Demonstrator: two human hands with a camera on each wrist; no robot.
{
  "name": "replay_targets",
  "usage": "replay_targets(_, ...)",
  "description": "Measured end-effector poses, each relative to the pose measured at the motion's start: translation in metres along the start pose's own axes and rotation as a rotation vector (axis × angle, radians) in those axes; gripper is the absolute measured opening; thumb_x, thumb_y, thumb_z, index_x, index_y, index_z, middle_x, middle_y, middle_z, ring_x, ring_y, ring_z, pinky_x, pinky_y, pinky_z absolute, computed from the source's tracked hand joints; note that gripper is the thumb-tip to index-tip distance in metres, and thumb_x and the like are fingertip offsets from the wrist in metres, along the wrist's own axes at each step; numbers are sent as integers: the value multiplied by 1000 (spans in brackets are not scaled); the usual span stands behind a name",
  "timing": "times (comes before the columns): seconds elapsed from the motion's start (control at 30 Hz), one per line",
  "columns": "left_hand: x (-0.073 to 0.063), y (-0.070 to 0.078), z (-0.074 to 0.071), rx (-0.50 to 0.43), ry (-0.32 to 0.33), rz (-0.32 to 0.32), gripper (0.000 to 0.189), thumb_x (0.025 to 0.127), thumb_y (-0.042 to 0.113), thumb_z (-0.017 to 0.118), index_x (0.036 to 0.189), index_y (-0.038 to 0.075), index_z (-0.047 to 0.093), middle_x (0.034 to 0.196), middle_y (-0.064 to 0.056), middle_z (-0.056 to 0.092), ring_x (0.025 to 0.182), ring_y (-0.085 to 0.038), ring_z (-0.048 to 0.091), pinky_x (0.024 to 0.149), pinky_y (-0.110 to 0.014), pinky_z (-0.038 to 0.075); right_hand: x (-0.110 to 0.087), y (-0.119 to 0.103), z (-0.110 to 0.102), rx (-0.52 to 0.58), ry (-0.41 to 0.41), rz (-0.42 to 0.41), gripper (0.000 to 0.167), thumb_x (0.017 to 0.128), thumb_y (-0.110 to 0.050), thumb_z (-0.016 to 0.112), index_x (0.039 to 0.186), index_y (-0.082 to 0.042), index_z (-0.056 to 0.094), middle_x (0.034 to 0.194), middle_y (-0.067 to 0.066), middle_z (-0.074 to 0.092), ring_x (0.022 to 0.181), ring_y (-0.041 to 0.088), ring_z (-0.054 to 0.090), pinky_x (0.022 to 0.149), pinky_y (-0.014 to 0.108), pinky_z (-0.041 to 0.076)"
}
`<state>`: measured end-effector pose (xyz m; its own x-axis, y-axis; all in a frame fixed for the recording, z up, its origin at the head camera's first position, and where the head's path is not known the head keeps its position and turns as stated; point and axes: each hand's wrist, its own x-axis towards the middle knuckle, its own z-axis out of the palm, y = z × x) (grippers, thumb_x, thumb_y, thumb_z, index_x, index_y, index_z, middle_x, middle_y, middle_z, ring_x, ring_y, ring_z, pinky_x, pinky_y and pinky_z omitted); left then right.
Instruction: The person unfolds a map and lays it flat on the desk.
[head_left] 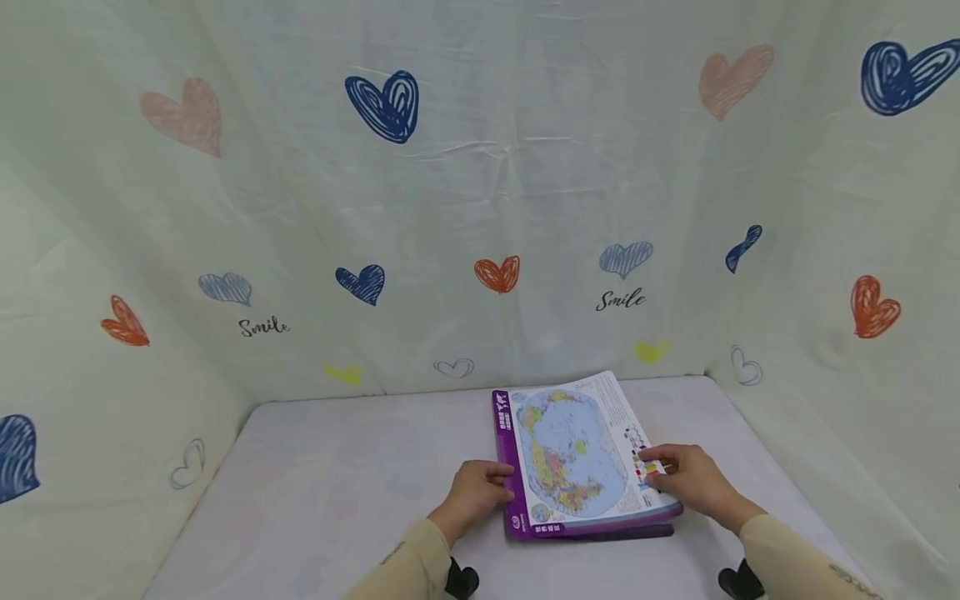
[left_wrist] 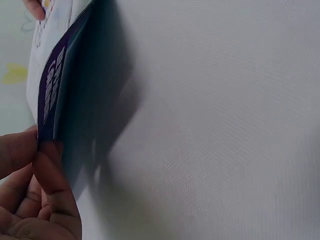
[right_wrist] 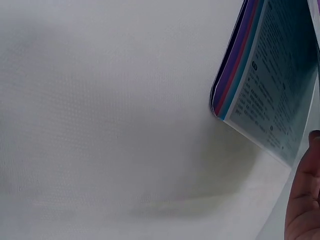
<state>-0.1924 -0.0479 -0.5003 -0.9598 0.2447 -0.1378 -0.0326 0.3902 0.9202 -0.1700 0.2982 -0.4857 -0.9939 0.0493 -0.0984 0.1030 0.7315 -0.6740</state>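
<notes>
A map booklet [head_left: 577,454] with a purple border and a printed world map lies at the right-hand part of the table, its pages slightly fanned. My left hand [head_left: 474,493] pinches its purple left edge between thumb and fingers. In the left wrist view, the edge [left_wrist: 52,95] is raised off the table and the left hand [left_wrist: 42,195] grips its corner. On the opposite side my right hand [head_left: 693,479] pinches the right edge of the upper pages. The right wrist view shows layered coloured page edges [right_wrist: 235,65], a page of small text [right_wrist: 270,90] and part of the right hand [right_wrist: 305,195].
The booklet lies on a white-covered table [head_left: 337,475]. Pale curtains [head_left: 465,192] with printed hearts and "Smile" lettering stand behind it and on both sides. A black piece [head_left: 461,579] shows beside the left sleeve, another [head_left: 741,581] by the right one.
</notes>
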Motion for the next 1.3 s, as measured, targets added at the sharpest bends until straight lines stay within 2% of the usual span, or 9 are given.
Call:
replay_targets(0.2, -3, 1, -6, 34, 30, 25, 36, 76, -8, 74, 112, -4, 72, 84, -6, 68, 74, -14, 63, 68, -30, 56, 1, -2, -3, 35, 11, -6, 33, 83, -10, 79, 114, -4, 73, 109, 11, 68, 86, 23, 53, 70, 32, 46)
replay_targets(0.43, -6, -1, -17, 58, 39, 21, 37, 77, -8, 71, 114, -4, 71, 87, -6, 69, 76, -15, 63, 69, -31, 56, 1, -6, -6, 24, 26, -19, 34, 83, -9, 79, 115, -3, 73, 109, 12, 68, 87, 24, 52, 71, 33, 44)
replay_targets(0.67, -8, -5, -31, 79, 55, 0, 34, 81, -5, 72, 115, -2, 72, 92, -5, 70, 82, -18, 63, 75, -35, 57, 1, -6, -13, 27, 29, -27, 35, 82, -7, 78, 116, -1, 72, 105, 11, 67, 85, 24, 52, 65, 28, 46)
replay_targets(0.9, -14, -12, -55, 116, 67, -6, 34, 81, -3, 73, 115, -1, 72, 99, -8, 70, 88, -21, 64, 79, -37, 57, 4, -2, -21, 15, 32, -26, 36, 82, -8, 78, 116, -1, 72, 102, 10, 67, 86, 25, 52, 65, 29, 46)
replay_targets(1.3, -26, -20, -97, 187, 140, -81, 33, 82, -1, 73, 115, 4, 74, 108, -9, 68, 99, -25, 62, 84, -41, 56, 6, 3, -32, 21, 36, -11, 36, 83, -8, 77, 118, -1, 71, 104, 12, 67, 86, 25, 53, 64, 27, 47)
